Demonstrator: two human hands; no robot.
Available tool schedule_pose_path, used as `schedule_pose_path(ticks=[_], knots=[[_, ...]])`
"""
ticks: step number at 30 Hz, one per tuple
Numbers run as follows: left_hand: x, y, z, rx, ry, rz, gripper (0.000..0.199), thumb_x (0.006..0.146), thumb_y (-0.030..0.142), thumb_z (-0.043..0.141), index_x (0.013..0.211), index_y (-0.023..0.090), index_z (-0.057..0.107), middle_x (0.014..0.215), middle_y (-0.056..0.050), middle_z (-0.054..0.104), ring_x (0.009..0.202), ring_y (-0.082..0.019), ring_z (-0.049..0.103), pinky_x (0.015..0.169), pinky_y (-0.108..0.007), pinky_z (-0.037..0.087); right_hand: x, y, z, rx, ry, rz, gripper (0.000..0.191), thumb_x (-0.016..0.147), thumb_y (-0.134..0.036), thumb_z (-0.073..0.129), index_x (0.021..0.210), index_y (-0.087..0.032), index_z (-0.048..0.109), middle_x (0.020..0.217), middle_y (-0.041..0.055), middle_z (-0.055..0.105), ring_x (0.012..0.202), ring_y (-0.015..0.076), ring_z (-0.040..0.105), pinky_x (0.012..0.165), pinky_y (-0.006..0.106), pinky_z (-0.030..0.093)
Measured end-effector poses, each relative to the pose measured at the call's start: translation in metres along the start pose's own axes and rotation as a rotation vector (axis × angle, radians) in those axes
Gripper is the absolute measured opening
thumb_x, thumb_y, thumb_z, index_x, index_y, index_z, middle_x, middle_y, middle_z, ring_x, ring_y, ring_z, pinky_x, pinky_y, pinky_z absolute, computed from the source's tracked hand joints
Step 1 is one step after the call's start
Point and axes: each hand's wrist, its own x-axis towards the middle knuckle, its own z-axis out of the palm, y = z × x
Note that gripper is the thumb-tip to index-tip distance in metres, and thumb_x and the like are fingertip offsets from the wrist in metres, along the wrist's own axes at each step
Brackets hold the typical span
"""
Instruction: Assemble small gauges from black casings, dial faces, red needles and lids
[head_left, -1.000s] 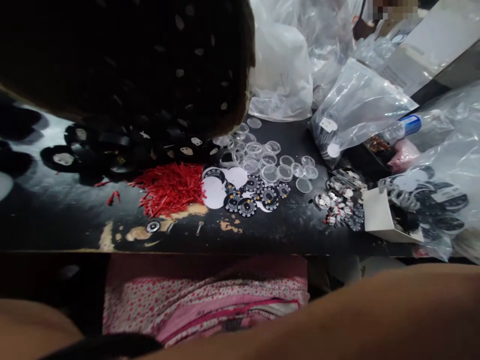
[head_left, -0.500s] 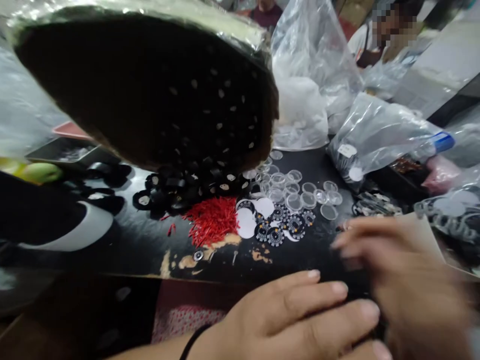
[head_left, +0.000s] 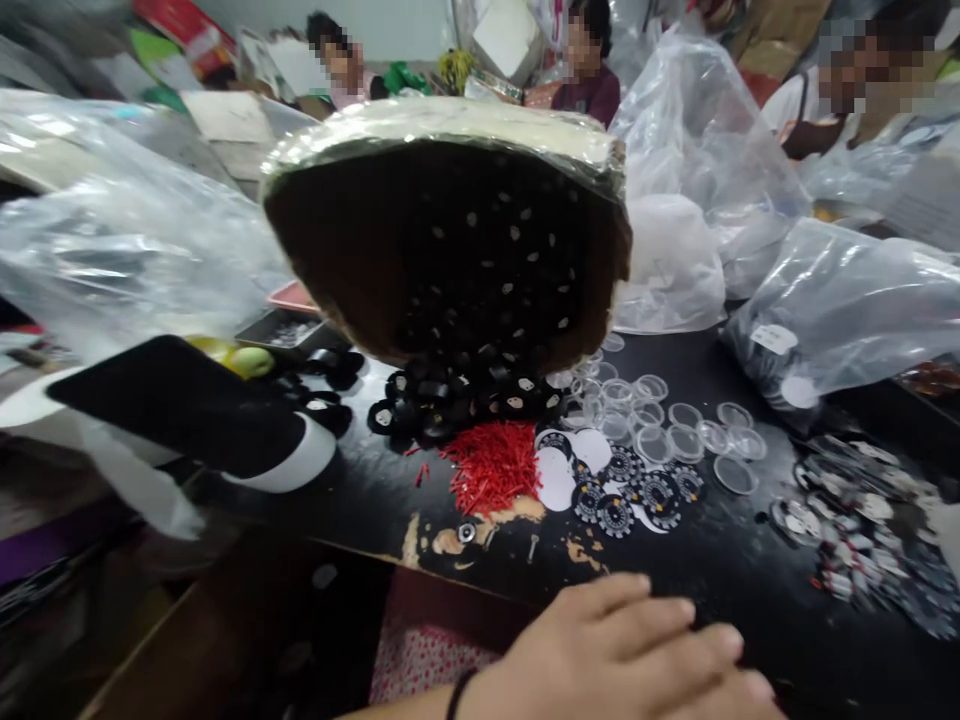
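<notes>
printed discs (head_left: 616,515) lie right of the red pile (head_left: 495,468), probably light, best pinched by rims; left hand (head_left: 600,650), nearer than the pile, spreads loosely, nothing visibly held; right hand unseen.

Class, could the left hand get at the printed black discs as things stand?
Probably yes: the left hand looks open and is near the printed black discs, with only tabletop showing between.

Right of the red pile (head_left: 495,468), the dials (head_left: 616,515) looked matt and the rings (head_left: 654,443) clear, smooth plastic; beneath it, the tabletop (head_left: 352,515) was glossy.
</notes>
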Motion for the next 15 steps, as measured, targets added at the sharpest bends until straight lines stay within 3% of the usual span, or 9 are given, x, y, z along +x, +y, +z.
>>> schedule_pose_path(ticks=[2, 3, 5, 6, 7, 9, 11, 15], knots=[[-0.002, -0.029, -0.063, 0.187, -0.071, 0.161, 0.034, 0.094, 0.036, 0.047, 0.114, 0.03, 0.074, 0.109, -0.002, 0.077, 0.109, -0.019, 0.069, 0.104, -0.032, 0.046, 0.022, -0.015, -0.001, 0.053, -0.171, 0.019, 0.034, 0.094, -0.042, 0.051, 0.081, -0.022, 0.075, 0.059, 0.0016, 0.066, 0.054, 0.015, 0.058, 0.049, 0.026, 0.051], [0.0, -0.046, -0.095, 0.274, -0.008, 0.131, 0.034, 0.094, 0.034, 0.05, 0.12, 0.029, 0.071, 0.122, -0.003, 0.073, 0.117, -0.018, 0.065, 0.109, -0.033, 0.042, 0.03, -0.021, 0.001, 0.069, -0.198, 0.009, 0.037, 0.093, -0.043, 0.05, 0.087, -0.017, 0.076, 0.062, -0.0002, 0.065, 0.055, 0.0124, 0.057, 0.052, 0.022, 0.05], [0.007, -0.082, -0.153, 0.481, 0.261, -0.091, 0.039, 0.095, 0.031, 0.048, 0.129, 0.022, 0.064, 0.136, -0.009, 0.065, 0.128, -0.021, 0.057, 0.112, -0.037, 0.038, 0.038, -0.028, 0.01, 0.082, -0.241, 0.003, 0.037, 0.093, -0.04, 0.047, 0.091, -0.015, 0.074, 0.065, -0.0012, 0.063, 0.057, 0.0109, 0.056, 0.056, 0.02, 0.048], [0.013, -0.1, -0.175, 0.562, 0.474, -0.301, 0.04, 0.095, 0.034, 0.046, 0.127, 0.019, 0.064, 0.135, -0.011, 0.064, 0.128, -0.022, 0.057, 0.113, -0.038, 0.038, 0.039, -0.029, 0.017, 0.078, -0.28, 0.006, 0.035, 0.094, -0.038, 0.046, 0.092, -0.016, 0.074, 0.065, -0.0005, 0.063, 0.058, 0.0116, 0.056, 0.057, 0.021, 0.046], [0.019, -0.117, -0.192, 0.591, 0.537, -0.404, 0.046, 0.094, 0.037, 0.046, 0.133, 0.014, 0.059, 0.138, -0.017, 0.061, 0.13, -0.028, 0.055, 0.113, -0.045, 0.036, 0.038, -0.03, 0.023, 0.067, -0.324, 0.006, 0.034, 0.094, -0.036, 0.046, 0.092, -0.017, 0.074, 0.066, 0.0, 0.063, 0.059, 0.0122, 0.056, 0.059, 0.022, 0.046], [0.031, -0.144, -0.213, 0.601, 0.567, -0.516, 0.051, 0.092, 0.041, 0.049, 0.133, 0.011, 0.057, 0.135, -0.021, 0.061, 0.126, -0.034, 0.057, 0.108, -0.049, 0.04, 0.036, -0.029, 0.035, 0.031, -0.41, -0.008, 0.031, 0.094, -0.035, 0.048, 0.092, -0.018, 0.073, 0.069, 0.001, 0.064, 0.064, 0.0137, 0.058, 0.065, 0.024, 0.046], [0.038, -0.161, -0.22, 0.583, 0.542, -0.566, 0.047, 0.091, 0.041, 0.05, 0.126, 0.013, 0.062, 0.125, -0.019, 0.068, 0.118, -0.034, 0.062, 0.102, -0.048, 0.045, 0.033, -0.026, 0.044, 0.003, -0.439, -0.025, 0.03, 0.094, -0.036, 0.048, 0.093, -0.018, 0.073, 0.072, 0.0017, 0.064, 0.068, 0.0148, 0.059, 0.07, 0.026, 0.046], [0.04, -0.165, -0.224, 0.551, 0.538, -0.593, 0.037, 0.085, 0.032, 0.059, 0.117, 0.016, 0.068, 0.112, -0.014, 0.073, 0.106, -0.03, 0.068, 0.095, -0.041, 0.051, 0.033, -0.022, 0.047, 0.042, -0.429, -0.008, 0.03, 0.095, -0.034, 0.047, 0.094, -0.018, 0.072, 0.072, 0.0009, 0.063, 0.064, 0.0132, 0.057, 0.072, 0.027, 0.047]])
